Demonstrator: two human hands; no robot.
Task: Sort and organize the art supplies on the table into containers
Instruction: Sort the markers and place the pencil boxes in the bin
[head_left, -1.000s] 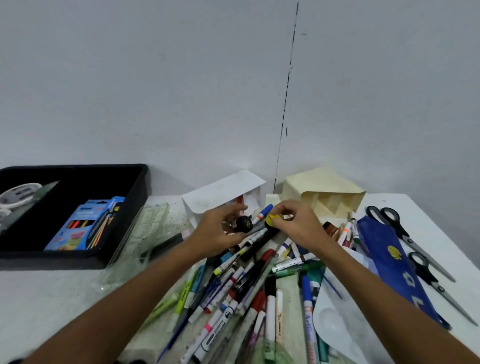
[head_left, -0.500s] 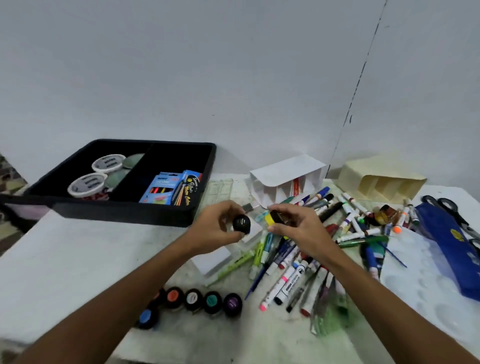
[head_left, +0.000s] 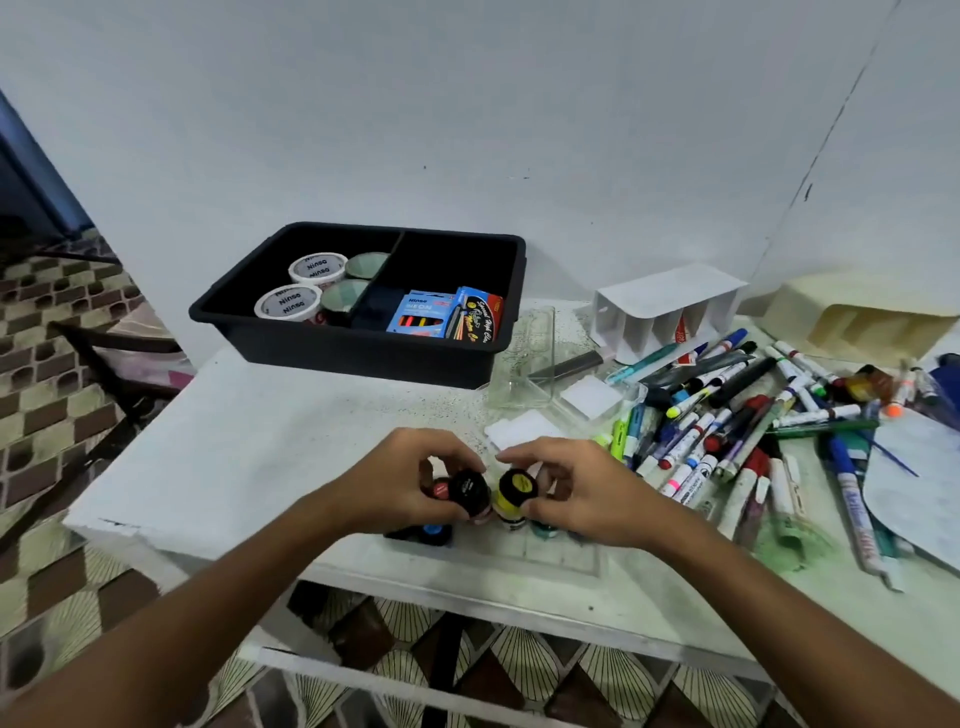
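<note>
Gripping paint pots: left hand (head_left: 410, 480) black-lidded pot (head_left: 469, 490), right hand (head_left: 582, 493) yellow-lidded pot (head_left: 514, 491)

Even, soft indoor light, faint shadows, no glare; wide-angle bending at the edges, slight overall softness.

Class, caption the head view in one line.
Left hand grips black-capped paint bottle, right hand grips yellow-capped paint bottle.

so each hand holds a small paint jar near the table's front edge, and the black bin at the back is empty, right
Not quite: the black bin is not empty. The head view shows tubs and crayon boxes in it. Left hand and right hand do each hold a small paint jar.
</note>
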